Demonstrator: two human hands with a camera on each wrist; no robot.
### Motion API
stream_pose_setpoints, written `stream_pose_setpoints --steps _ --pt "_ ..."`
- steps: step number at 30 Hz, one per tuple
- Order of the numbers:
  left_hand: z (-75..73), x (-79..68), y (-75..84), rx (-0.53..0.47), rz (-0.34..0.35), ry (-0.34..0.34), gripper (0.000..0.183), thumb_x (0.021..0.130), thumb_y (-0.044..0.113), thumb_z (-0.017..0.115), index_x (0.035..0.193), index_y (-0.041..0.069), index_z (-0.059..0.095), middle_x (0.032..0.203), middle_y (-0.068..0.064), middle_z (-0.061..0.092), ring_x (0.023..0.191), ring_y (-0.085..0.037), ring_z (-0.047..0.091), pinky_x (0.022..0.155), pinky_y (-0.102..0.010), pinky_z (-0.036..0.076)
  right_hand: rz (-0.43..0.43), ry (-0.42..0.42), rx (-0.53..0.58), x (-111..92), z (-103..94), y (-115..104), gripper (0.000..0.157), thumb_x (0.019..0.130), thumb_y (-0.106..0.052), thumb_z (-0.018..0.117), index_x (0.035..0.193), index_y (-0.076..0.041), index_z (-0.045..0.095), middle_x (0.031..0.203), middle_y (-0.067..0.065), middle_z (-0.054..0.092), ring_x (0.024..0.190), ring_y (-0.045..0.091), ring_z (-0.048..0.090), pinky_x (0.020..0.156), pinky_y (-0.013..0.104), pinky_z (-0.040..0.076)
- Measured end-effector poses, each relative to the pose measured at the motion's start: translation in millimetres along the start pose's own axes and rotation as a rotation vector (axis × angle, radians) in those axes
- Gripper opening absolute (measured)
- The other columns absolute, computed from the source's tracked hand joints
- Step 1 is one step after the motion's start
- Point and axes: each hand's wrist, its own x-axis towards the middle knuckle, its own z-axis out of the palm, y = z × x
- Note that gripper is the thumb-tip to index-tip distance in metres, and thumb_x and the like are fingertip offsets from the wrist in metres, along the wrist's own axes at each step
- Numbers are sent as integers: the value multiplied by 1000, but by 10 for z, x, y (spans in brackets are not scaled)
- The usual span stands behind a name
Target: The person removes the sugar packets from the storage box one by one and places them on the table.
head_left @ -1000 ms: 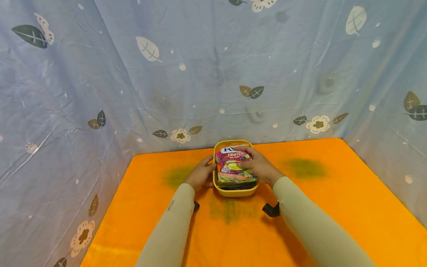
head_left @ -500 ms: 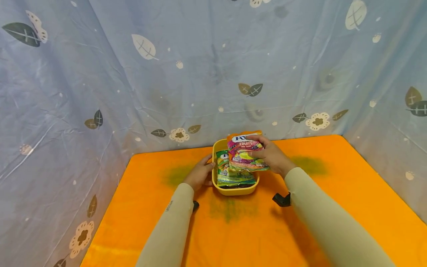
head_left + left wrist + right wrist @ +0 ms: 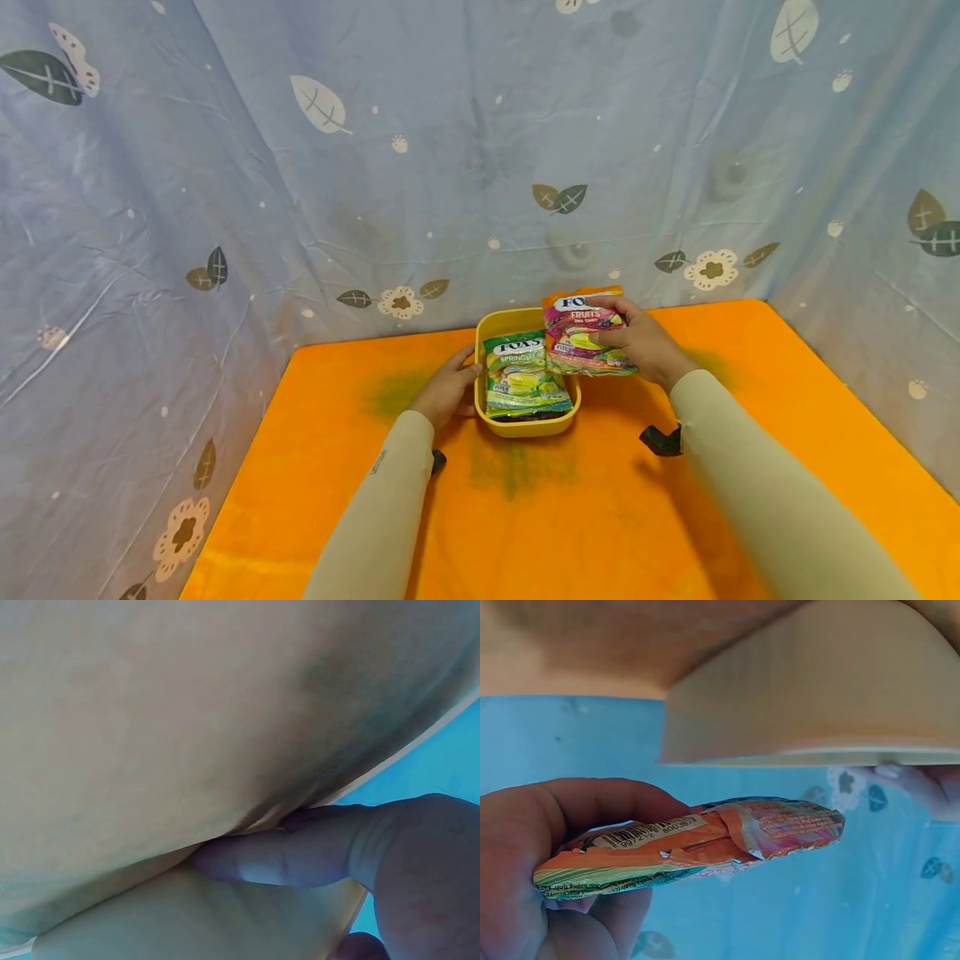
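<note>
My right hand (image 3: 647, 340) pinches an orange and purple candy bag (image 3: 579, 354) marked "FOX'S FRUITS", with thumb and fingers on opposite faces. This bag is held up over the right rim of a yellow plastic bin (image 3: 525, 430). In the right wrist view the bag (image 3: 739, 832) appears edge-on, its barcode showing. A green candy bag (image 3: 525, 385) marked "FOX'S SPRING TEA" lies inside the bin, on top of something dark that is mostly hidden. At the bin's left side my left hand (image 3: 444, 393) grips the wall, thumb by the rim and fingers low outside; a finger (image 3: 277, 855) presses there.
An orange cloth (image 3: 517, 533) with greenish stains covers the table. The bin stands near the table's back edge. A pale blue patterned curtain (image 3: 450, 200) hangs behind and on both sides.
My right hand has lifted the fruit candy bag out of the bin and moved it right, which uncovers the green candy bag. The left hand has stayed at the bin's left side.
</note>
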Motion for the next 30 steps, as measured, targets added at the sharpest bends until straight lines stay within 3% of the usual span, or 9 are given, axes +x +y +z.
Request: stream_pose_setpoints --steps 3,10,17,24,30 --pt "2 -1 -2 -1 0 4 54 99 36 51 149 39 30 133 -6 51 93 -27 65 66 -48 56 5 0 -20 -84 -44 -79 61 92 -1 62 146 -16 37 137 17 35 98 32 57 78 41 54" --pt "9 -1 -4 -17 0 2 54 100 35 50 150 39 29 134 -4 51 93 -27 66 68 -46 56 -7 43 -99 -15 -312 122 62 91 -13 67 145 -25 39 136 14 37 97 31 58 77 40 55" --pt "-7 7 -25 -19 8 -11 53 100 35 50 149 40 29 133 -3 52 94 -27 65 67 -46 56 20 73 -163 -50 -463 190 62 92 -14 66 146 -25 39 136 15 36 97 32 56 76 39 55" --pt "-23 -5 -15 36 0 9 53 99 37 51 148 41 32 127 -3 56 92 -29 65 66 -44 56 65 42 -215 -77 -528 294 60 93 -14 64 146 -24 37 134 19 38 96 35 56 76 41 54" --pt "-15 -9 -18 -2 12 -22 53 100 37 50 148 41 30 130 -4 53 94 -28 65 69 -46 56 94 24 -278 -48 -524 427 60 92 -15 65 146 -25 38 136 19 37 102 37 54 78 39 53"
